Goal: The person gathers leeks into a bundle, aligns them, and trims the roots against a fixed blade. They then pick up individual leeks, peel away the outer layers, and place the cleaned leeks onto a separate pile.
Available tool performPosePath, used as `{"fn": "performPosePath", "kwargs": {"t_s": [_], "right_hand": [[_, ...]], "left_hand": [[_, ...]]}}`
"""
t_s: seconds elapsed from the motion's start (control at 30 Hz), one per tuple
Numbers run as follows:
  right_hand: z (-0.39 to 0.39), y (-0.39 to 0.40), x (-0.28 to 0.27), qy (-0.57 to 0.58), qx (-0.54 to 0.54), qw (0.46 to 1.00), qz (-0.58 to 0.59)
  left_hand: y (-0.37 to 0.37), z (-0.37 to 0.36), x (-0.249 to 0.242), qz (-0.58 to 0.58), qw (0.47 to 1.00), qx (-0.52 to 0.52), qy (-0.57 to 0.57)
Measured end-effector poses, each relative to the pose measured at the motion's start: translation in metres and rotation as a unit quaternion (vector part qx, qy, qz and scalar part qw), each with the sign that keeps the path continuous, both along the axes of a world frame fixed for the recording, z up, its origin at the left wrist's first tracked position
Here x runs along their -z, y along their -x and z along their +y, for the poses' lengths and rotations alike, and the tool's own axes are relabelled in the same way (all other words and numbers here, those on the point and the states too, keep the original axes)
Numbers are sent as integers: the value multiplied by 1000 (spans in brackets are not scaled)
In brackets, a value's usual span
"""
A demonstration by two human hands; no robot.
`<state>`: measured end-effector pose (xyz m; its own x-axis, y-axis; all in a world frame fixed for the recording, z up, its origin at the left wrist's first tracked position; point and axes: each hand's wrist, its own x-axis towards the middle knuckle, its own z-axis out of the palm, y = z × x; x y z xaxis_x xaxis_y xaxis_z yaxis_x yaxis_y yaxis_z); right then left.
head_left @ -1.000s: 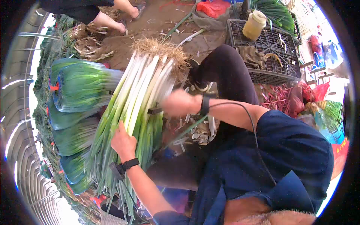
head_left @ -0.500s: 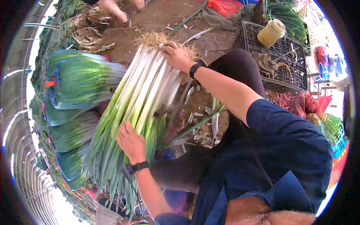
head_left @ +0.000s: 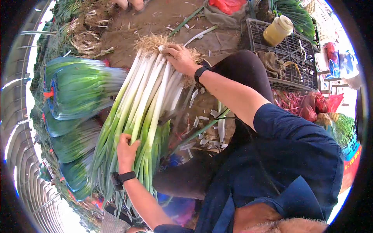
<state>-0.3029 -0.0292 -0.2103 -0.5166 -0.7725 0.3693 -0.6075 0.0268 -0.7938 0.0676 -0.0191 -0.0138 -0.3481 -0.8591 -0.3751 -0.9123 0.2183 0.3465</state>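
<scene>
A big pile of long green onions [head_left: 142,93] lies slanting in front of me, its bushy roots at the top and its green leaves toward the lower left. Near the roots, my right hand [head_left: 180,58] has its fingers closed over the white ends. My left hand [head_left: 127,150] is lower down, its fingers curled at the left side of the stalks where white turns green, thumb toward the right. Part of its grip is hidden among the leaves. Beside the pile on the left are bundles of green onions in clear wrap [head_left: 83,87].
A black plastic crate [head_left: 311,79] at the upper right carries a jar with yellowish contents [head_left: 278,31] and a brown glove [head_left: 271,64]. Peeled scraps [head_left: 204,141] litter the dirt floor. Another person's feet [head_left: 136,4] show at the top edge.
My left hand has moved slightly left and down, and its fingers have gone from lying spread over the stalks to curled at their side. My right hand stays at the root end.
</scene>
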Motion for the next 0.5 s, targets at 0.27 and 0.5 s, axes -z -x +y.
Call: {"fn": "performPosePath", "kwargs": {"t_s": [0.27, 0.5], "right_hand": [[3, -5, -6, -37, -6, 998, 51], [-5, -10, -19, -134, 23, 991, 6]], "left_hand": [[3, 6, 32, -64, 976, 167, 125], [45, 90, 27, -233, 919, 145, 284]]}}
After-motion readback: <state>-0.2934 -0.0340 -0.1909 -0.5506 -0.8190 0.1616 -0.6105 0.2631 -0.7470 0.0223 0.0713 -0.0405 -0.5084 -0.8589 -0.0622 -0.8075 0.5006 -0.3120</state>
